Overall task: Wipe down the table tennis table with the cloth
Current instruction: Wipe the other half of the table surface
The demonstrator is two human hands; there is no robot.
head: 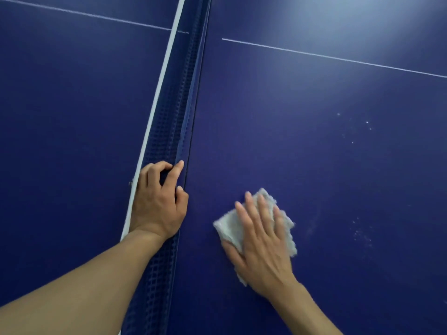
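Now right hand [262,247] lies flat, fingers [250,209] spread, pressing cloth [228,229] to the table [314,165] just right of the net [179,122]. White specks [361,234] lie further right, nearer this hand. Left hand [157,201] grips the net, fingers curled.

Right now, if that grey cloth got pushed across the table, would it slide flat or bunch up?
The cloth looks soft and floppy, with frayed, rumpled edges, so it would probably bunch without pressure. The right hand lies flat on it, likely keeping it spread. It seems light.
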